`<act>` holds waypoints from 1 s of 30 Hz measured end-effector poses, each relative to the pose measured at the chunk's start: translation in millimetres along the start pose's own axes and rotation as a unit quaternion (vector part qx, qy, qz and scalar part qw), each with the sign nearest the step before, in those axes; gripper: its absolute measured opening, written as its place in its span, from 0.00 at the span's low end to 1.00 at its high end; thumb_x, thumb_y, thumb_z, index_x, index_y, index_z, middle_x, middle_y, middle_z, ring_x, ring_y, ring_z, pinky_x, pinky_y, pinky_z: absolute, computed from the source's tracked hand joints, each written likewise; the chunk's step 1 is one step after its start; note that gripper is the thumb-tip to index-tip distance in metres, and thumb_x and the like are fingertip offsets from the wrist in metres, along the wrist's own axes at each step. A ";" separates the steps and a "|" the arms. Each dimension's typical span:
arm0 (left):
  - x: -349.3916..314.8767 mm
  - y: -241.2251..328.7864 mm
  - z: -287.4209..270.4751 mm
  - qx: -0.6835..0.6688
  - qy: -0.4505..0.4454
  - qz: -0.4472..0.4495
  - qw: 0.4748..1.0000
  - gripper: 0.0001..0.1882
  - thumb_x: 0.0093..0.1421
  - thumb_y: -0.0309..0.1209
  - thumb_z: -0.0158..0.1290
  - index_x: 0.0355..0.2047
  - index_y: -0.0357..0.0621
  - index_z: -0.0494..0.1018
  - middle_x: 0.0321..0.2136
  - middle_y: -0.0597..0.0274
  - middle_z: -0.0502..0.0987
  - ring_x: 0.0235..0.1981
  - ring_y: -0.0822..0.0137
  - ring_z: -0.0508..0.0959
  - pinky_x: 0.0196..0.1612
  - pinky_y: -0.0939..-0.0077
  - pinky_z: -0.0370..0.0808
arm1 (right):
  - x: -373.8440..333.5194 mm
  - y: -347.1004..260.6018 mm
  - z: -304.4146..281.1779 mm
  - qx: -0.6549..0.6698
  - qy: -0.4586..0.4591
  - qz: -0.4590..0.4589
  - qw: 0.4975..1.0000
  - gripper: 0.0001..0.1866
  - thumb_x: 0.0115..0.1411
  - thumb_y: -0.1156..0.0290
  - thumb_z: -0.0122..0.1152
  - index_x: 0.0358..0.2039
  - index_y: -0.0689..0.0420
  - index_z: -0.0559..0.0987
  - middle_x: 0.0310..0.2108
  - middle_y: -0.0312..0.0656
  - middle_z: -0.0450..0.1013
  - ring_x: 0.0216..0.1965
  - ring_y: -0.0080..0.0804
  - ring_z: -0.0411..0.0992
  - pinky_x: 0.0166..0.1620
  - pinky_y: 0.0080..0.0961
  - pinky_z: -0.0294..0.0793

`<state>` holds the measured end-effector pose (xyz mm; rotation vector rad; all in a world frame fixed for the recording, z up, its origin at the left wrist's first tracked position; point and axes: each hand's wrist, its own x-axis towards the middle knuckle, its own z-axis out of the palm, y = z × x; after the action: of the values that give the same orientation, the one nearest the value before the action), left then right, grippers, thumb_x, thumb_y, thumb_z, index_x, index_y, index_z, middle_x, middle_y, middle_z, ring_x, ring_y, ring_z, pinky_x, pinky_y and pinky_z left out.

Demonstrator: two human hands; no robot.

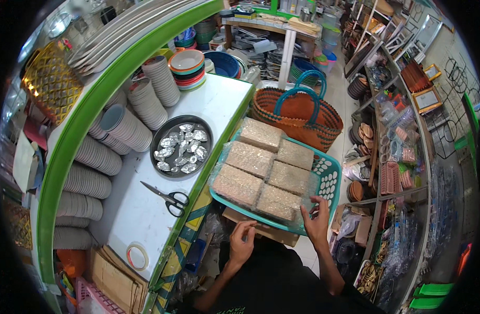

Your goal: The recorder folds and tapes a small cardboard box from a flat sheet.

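A teal plastic basket (329, 180) sits in front of me. Several tan, grainy rectangular blocks (249, 158) lie in it in two rows, covered with clear plastic film. At the near edge of the basket, my left hand (242, 243) has its fingers loosely bent and apart, with nothing seen in them. My right hand (317, 222) is at the basket's near right corner, fingers spread beside the film; whether it touches the film is unclear. To the left, on a white counter (127, 191), are black-handled scissors (169, 198) and a dark round pan (157, 137) of foil-wrapped pieces (186, 146).
A roll of tape (137, 257) lies on the counter. Stacked bowls (127, 128) line its far side under a green-edged shelf (67, 136). Beyond the basket stands an orange woven bag (295, 112) with blue handles. Crowded shelves (378, 193) run along the right.
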<state>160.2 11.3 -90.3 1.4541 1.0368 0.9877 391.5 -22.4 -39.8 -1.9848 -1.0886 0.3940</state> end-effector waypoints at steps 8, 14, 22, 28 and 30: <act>-21.6 13.6 -49.8 -0.183 0.152 -0.024 0.971 0.10 0.70 0.27 0.45 0.45 0.35 0.72 0.35 0.60 0.74 0.31 0.73 0.77 0.34 0.80 0.73 | -21.3 -60.4 62.4 0.364 -0.257 0.057 0.893 0.09 0.69 0.71 0.53 0.39 0.63 0.76 0.24 0.35 0.73 0.20 0.18 0.68 0.25 0.17 0.68; -52.8 36.3 -92.8 -0.208 0.244 -0.008 0.947 0.10 0.71 0.27 0.44 0.46 0.35 0.71 0.35 0.59 0.74 0.31 0.72 0.77 0.34 0.79 0.73 | -37.6 -100.5 119.5 0.391 -0.398 0.033 0.829 0.11 0.72 0.68 0.48 0.42 0.62 0.75 0.26 0.37 0.73 0.20 0.19 0.69 0.23 0.16 0.66; -110.2 32.5 -139.2 -0.230 0.412 0.026 0.881 0.10 0.72 0.27 0.42 0.46 0.35 0.70 0.36 0.57 0.74 0.30 0.71 0.77 0.31 0.77 0.74 | -73.9 -164.0 185.8 0.370 -0.543 -0.052 0.752 0.11 0.72 0.67 0.48 0.41 0.62 0.75 0.26 0.35 0.72 0.20 0.18 0.69 0.23 0.16 0.67; -139.7 27.0 -161.3 -0.180 0.478 -0.005 0.860 0.15 0.71 0.26 0.42 0.55 0.37 0.66 0.50 0.56 0.71 0.35 0.68 0.77 0.34 0.74 0.76 | -114.2 -216.1 224.4 0.315 -0.658 -0.105 0.676 0.10 0.71 0.69 0.50 0.41 0.62 0.76 0.25 0.35 0.72 0.22 0.19 0.70 0.26 0.17 0.70; -144.0 20.2 -167.2 -0.129 0.500 -0.007 0.856 0.17 0.69 0.24 0.44 0.58 0.38 0.65 0.54 0.56 0.68 0.38 0.69 0.77 0.36 0.77 0.76 | -128.5 -233.7 235.5 0.293 -0.676 -0.114 0.666 0.09 0.69 0.70 0.53 0.41 0.61 0.77 0.27 0.34 0.74 0.24 0.17 0.71 0.27 0.16 0.70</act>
<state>-38.4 -81.6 -58.4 0.6423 1.5401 1.8694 46.6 61.8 -16.2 -0.6880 -1.6750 1.9733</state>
